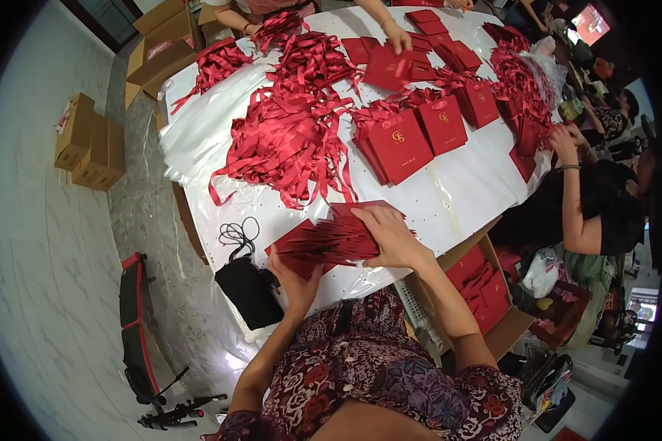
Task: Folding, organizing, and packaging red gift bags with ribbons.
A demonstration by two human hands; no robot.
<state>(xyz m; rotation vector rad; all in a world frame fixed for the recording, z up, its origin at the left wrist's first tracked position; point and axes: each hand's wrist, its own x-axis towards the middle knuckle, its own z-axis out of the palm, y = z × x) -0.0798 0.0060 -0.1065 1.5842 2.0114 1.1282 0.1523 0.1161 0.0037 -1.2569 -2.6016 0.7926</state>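
A fanned stack of flat red paper bags [327, 239] is gripped between my two hands at the near edge of the table. My left hand [294, 285] closes around its lower left end, thumb and fingers on opposite sides. My right hand [390, 237] wraps over the right end, with its fingers across the top. Just beyond lies a big heap of red ribbons [287, 147]. To the right of that heap stand leaning rows of red bags [399, 149] with gold emblems. A black pouch [250, 292] with a looped cord rests beside my left hand.
White plastic sheeting [206, 132] covers the table's left side. An open cardboard box [485, 294] of red bags stands by my right arm. Across the table, a person's hand [397, 35] touches a red bag. Another person [577, 191] works at the right edge.
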